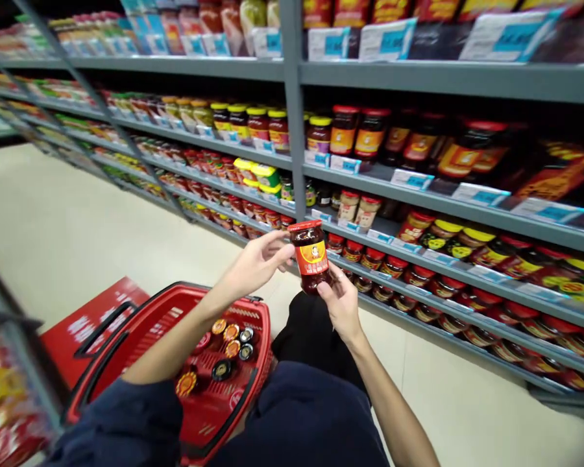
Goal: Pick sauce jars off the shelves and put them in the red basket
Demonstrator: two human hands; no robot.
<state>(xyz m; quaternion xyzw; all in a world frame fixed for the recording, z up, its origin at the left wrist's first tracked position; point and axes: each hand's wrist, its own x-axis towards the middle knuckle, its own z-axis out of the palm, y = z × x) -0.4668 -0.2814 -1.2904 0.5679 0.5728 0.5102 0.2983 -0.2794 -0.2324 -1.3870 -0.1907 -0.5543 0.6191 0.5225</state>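
A dark jar (311,258) with a red lid and a red and yellow label is held up in front of my body, slightly tilted. The fingers and thumb of my right hand (341,301) grip its lower part from the right. On the jar's left side, my left hand (257,263) has its thumb and fingertips close to the glass near the lid; its fingers are curved and apart. Whether they touch the jar is hard to tell. Below my left forearm is a red basket (260,331) holding several jars with orange, black and silver lids.
Long grey shelves (418,81) with rows of jars and price tags run across ahead and to the right. A red panel (95,318) lies beyond the basket. Packaged goods (4,402) stand at the lower left. Pale floor (53,214) extends left.
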